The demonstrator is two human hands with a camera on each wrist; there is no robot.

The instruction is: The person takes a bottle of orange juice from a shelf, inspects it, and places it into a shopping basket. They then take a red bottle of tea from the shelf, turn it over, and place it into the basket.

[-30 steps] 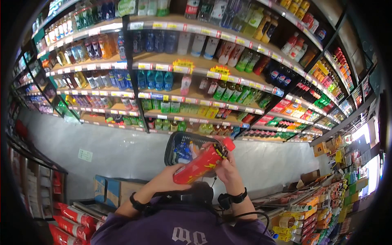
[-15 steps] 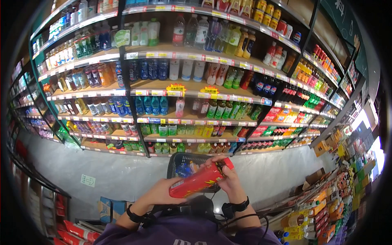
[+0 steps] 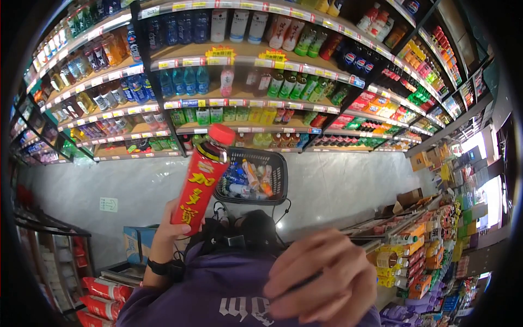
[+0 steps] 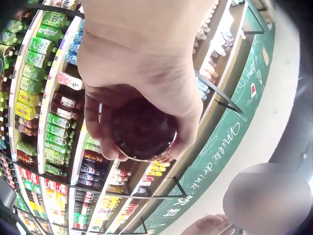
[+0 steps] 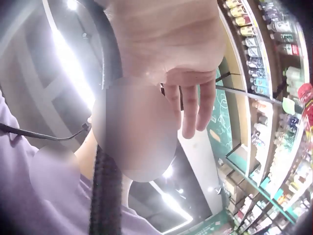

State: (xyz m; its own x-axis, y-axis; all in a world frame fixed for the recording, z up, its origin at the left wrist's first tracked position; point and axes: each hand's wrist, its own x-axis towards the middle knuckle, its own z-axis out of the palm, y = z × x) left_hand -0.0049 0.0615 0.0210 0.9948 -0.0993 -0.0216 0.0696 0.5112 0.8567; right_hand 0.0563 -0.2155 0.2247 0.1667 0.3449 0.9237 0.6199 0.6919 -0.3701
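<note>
My left hand (image 3: 173, 222) grips the lower part of a drink bottle (image 3: 197, 191), its fingers and thumb wrapped round the sides. The bottle has a red label with large yellow characters and a red cap, and it tilts with the cap up and to the right. From the left wrist, the dark round base of the bottle (image 4: 144, 134) shows below the palm. My right hand (image 3: 327, 278) is raised in front of the chest, close to the head camera and blurred. In the right wrist view its fingers (image 5: 190, 112) hang loosely, with nothing seen in them.
A dark shopping basket (image 3: 281, 182) with several bottles stands on the grey floor (image 3: 338, 191) beyond my feet. Behind it rises a long drinks shelf (image 3: 185, 52). Stacked bottles (image 3: 406, 256) are at the right, red packs (image 3: 106, 305) at the lower left.
Both hands held the bottle before; now only the left does, with the bottle turned more upright and moved left. The right hand has let go and come up towards the camera.
</note>
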